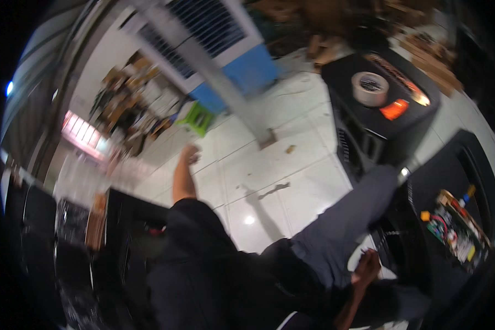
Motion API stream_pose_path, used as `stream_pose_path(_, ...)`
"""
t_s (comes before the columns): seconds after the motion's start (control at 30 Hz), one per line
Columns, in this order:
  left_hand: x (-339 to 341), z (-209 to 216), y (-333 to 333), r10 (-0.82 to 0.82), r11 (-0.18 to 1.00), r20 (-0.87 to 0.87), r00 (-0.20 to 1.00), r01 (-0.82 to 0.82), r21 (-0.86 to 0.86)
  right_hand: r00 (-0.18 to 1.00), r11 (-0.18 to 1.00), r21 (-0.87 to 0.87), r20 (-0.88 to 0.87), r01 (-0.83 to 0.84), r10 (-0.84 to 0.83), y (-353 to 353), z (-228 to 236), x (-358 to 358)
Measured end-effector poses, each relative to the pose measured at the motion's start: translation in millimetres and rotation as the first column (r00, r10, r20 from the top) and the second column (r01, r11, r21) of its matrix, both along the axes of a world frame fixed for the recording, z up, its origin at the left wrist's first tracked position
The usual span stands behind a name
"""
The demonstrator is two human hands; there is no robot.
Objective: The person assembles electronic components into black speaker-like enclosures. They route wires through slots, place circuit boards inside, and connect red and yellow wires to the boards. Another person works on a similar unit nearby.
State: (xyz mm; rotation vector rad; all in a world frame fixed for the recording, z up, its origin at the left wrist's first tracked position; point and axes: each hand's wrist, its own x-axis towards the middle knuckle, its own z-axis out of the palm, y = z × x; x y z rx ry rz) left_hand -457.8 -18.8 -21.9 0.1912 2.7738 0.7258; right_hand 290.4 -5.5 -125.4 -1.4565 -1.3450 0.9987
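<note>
My left hand is held out over the tiled floor, its forearm bare below a dark sleeve. Motion blurs its fingers, and I cannot see anything held in it. Beside my dark grey trouser leg, my right hand is closed with curled fingers; what it grips, if anything, is hidden. To the right of that hand, a circuit board with wires lies on a black cabinet. Farther off, a roll of tape and an orange object rest on another black cabinet.
A grey post rises from the white tiled floor. Behind it stand a blue-and-white air cooler and a green stool. Cardboard and clutter are piled at the far left. More black cabinets flank my left side.
</note>
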Motion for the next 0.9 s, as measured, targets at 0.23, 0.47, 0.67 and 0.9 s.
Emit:
stream_pose_path(0.23,134,-39,133,-0.612,0.776,0.065,0.788,0.582,0.244,0.956,0.948,0.203,-0.109,-0.245,0.271,13,-2,-24)
stream_pose_path(0.47,235,-72,188,-0.706,0.708,0.184,0.684,0.687,0.160,0.965,0.982,0.179,-0.240,-0.063,0.106,1,5,10)
stream_pose_path(0.67,38,-57,70,-0.469,0.883,0.113,0.876,0.466,0.053,0.968,0.995,-0.066,-0.246,-0.076,0.058,0,4,-19)
stream_pose_path(0.9,-7,-41,25,-0.601,0.733,-0.438,0.668,0.679,0.031,0.962,0.954,-0.298,-0.268,-0.032,-0.052,4,29,-14)
